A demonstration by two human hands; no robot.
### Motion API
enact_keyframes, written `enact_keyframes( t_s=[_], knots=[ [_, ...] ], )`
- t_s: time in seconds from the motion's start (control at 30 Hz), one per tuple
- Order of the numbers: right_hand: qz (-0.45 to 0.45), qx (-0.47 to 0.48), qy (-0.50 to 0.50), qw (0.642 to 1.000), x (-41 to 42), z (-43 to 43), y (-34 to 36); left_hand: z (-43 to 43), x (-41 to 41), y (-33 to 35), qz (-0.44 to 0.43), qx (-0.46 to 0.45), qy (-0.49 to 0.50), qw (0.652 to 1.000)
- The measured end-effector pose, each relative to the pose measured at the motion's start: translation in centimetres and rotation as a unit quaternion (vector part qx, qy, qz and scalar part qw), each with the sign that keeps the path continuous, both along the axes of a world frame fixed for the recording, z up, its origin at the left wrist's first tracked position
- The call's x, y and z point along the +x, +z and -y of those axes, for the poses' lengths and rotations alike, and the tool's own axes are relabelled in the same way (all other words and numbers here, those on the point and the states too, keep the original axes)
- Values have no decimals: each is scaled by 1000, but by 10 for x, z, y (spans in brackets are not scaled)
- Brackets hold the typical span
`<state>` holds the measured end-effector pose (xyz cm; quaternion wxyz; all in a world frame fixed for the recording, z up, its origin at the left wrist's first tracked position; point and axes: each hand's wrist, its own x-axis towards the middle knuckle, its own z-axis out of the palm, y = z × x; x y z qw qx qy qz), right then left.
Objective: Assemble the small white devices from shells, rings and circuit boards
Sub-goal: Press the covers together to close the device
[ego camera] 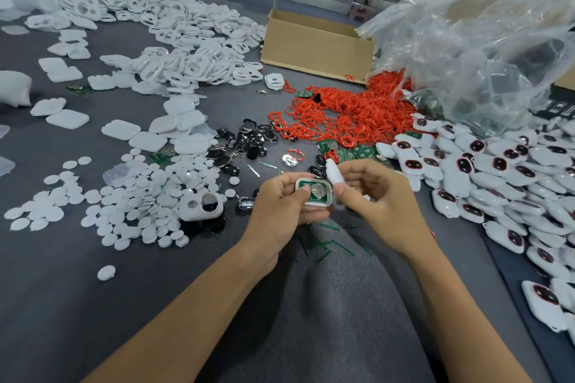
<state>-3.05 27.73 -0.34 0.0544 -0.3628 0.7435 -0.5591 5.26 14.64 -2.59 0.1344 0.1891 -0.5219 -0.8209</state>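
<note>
white shell [312,204], green circuit board [313,190] face-up inside, gripped in the left hand [280,207] mid-frame, probably for access; right hand [375,193] curls beside it, whether it holds anything i cannot tell.

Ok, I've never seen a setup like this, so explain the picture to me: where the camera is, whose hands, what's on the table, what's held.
No machine here: a person works bare-handed, filmed by one camera on their head, looking down. The left hand holds a white shell with a green circuit board seated in it. The right hand sits beside it, one finger seemingly in a white cover; whether it grips anything is unclear. On the grey table lie empty white shells, white discs, red rings and finished devices. Behind stand a cardboard box and a plastic bag.
</note>
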Motion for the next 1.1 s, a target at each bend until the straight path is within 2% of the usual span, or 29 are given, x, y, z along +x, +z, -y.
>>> enact_keyframes(
  t_s=[0.37, 0.57, 0.73, 0.8, 0.97, 1.1],
  knots=[
    [6, 33, 21, 999, 1, 0, -3, 0, 0, -1, 1, -6, 6, 1000],
    [69, -7, 24, 997, 0, 1, -4, 0, 0, -2, -1, 1, 12, 1000],
    [73, -3, 24, 997, 0, 1, -4, 1, -1, -2, 1, -1, 16, 1000],
    [57, 1, 18, 998, 1, 1, -4, 0, -1, -2, 2, -4, 14, 1000],
    [-89, 66, -10, 994, 3, 0, -5, 1, -1, -1, 5, 12, 5, 1000],
    [-142, 115, -19, 983, 3, 3, -8, 1, -2, 0, 19, 22, 16, 999]
  ],
)
